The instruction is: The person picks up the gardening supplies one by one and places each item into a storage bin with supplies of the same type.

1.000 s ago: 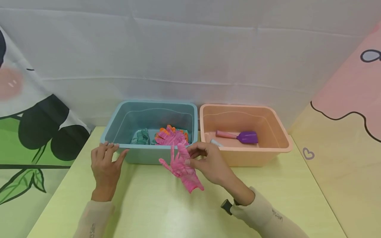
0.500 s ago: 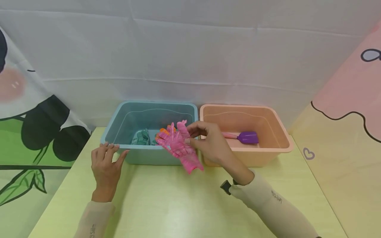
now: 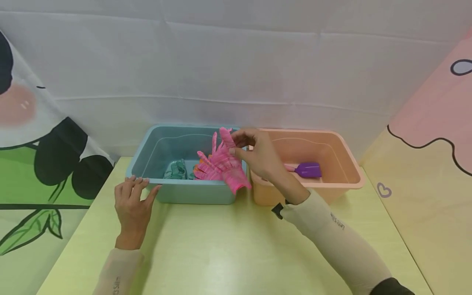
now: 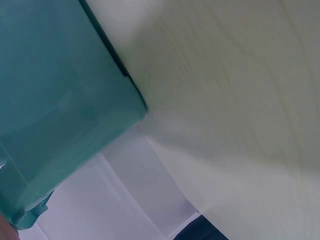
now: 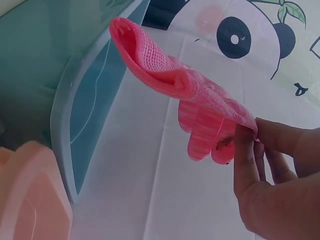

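Observation:
A pink knitted glove (image 3: 226, 162) hangs over the right part of the blue bin (image 3: 191, 192), pinched at its side between the thumb and fingers of my right hand (image 3: 259, 155). The right wrist view shows the glove's cuff (image 5: 165, 80) gaping toward the camera. Below it in the bin lies another pink glove with orange fingertips (image 3: 206, 174), partly hidden. A crumpled green item (image 3: 177, 169), perhaps a glove, sits left of that. My left hand (image 3: 132, 205) rests its fingers on the bin's front left rim. In the left wrist view, only a sliver of that hand shows.
To the right stands an orange bin (image 3: 313, 188) holding a purple scoop (image 3: 309, 169) with a pink handle. Both bins stand side by side on a pale yellow table (image 3: 206, 246), against a white cloth backdrop (image 3: 228, 61).
My right hand has lifted the pink glove up and away from me, from in front of the blue bin to over its front rim. The left hand stays on the rim.

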A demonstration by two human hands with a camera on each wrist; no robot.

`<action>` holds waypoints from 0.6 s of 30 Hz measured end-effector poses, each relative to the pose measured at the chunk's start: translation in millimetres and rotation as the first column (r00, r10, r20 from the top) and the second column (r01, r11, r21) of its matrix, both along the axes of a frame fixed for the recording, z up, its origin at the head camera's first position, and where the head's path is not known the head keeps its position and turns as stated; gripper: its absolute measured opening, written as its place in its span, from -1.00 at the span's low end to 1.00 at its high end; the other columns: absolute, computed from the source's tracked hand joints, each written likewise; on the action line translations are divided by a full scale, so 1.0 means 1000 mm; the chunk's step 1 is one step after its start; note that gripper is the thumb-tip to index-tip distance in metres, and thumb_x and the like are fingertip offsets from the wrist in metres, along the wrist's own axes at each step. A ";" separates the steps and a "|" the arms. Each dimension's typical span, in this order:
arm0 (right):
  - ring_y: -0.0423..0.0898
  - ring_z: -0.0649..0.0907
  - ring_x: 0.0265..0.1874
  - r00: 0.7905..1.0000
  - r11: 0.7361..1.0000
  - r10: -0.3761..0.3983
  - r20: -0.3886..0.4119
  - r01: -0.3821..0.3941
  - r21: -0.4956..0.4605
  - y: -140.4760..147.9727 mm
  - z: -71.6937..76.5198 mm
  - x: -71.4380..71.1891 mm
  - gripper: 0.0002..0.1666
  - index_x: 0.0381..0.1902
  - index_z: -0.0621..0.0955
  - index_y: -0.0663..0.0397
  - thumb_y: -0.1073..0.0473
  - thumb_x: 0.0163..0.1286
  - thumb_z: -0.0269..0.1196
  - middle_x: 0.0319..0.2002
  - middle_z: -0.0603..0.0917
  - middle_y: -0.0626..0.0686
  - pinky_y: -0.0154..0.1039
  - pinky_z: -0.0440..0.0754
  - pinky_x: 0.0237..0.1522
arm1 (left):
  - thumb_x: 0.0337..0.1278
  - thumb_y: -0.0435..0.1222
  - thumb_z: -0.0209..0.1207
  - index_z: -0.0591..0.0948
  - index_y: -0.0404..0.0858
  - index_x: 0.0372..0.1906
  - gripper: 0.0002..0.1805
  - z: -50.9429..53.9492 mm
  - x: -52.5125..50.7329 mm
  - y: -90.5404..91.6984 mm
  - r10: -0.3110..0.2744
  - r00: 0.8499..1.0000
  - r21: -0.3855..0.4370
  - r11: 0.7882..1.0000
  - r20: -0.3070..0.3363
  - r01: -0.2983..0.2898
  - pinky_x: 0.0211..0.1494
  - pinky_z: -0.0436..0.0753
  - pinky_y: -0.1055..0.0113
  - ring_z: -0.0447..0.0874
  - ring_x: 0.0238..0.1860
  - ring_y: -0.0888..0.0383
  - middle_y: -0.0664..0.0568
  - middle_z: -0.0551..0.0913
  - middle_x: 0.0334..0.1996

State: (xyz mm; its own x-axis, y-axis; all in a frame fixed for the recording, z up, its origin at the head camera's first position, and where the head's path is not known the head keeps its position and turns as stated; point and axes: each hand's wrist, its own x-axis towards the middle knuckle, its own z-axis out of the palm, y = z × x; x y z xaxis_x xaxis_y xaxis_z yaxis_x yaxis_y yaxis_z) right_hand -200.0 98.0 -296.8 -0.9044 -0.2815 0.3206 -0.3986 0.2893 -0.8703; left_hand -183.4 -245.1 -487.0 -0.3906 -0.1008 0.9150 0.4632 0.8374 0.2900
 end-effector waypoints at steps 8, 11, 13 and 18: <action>0.12 0.76 -0.13 0.999 1.000 -0.005 -0.037 0.005 0.000 -0.002 0.002 -0.018 -0.76 -0.02 0.72 0.39 0.47 0.36 0.37 -0.12 0.79 0.25 -0.03 0.72 0.06 | 0.30 0.13 0.34 0.73 -0.49 -0.17 -0.36 -0.001 0.000 0.001 0.003 1.000 -0.008 1.000 0.009 -0.003 0.53 0.43 0.28 0.59 -0.07 -0.41 -0.36 0.68 -0.21; 0.10 0.76 -0.12 0.999 1.000 -0.020 -0.042 0.021 0.010 -0.003 0.002 -0.024 -0.76 -0.01 0.72 0.37 0.45 0.38 0.39 -0.11 0.79 0.24 -0.05 0.71 0.03 | 0.31 0.14 0.33 0.73 -0.49 -0.17 -0.35 -0.001 0.001 0.001 0.010 1.000 -0.013 1.000 0.014 -0.010 0.52 0.43 0.31 0.60 -0.06 -0.41 -0.35 0.68 -0.20; 0.10 0.76 -0.12 0.999 1.000 -0.027 -0.043 0.028 0.011 -0.004 0.003 -0.028 -0.76 0.00 0.72 0.36 0.45 0.38 0.40 -0.11 0.79 0.23 -0.07 0.72 0.01 | 0.31 0.14 0.33 0.73 -0.48 -0.16 -0.35 0.000 0.001 0.001 0.015 1.000 -0.017 1.000 0.018 -0.015 0.52 0.42 0.33 0.60 -0.06 -0.40 -0.35 0.69 -0.20; 0.10 0.75 -0.10 0.998 0.999 -0.033 -0.054 0.035 0.023 -0.008 0.003 -0.037 -0.76 0.01 0.72 0.36 0.44 0.40 0.39 -0.09 0.78 0.24 -0.13 0.72 0.03 | 0.32 0.16 0.31 0.73 -0.49 -0.15 -0.33 0.000 0.001 0.001 0.020 1.000 -0.021 1.000 0.023 -0.019 0.53 0.41 0.33 0.60 -0.06 -0.40 -0.35 0.69 -0.19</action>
State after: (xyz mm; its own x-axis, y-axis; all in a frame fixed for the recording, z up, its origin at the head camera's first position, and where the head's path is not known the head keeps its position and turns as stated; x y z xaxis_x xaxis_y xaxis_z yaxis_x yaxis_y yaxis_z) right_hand -237.1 90.0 -294.0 -0.8954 -0.2589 0.3623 -0.4338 0.3236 -0.8409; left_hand -182.2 -244.4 -487.4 -0.4101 -0.0897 0.9076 0.4400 0.8523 0.2830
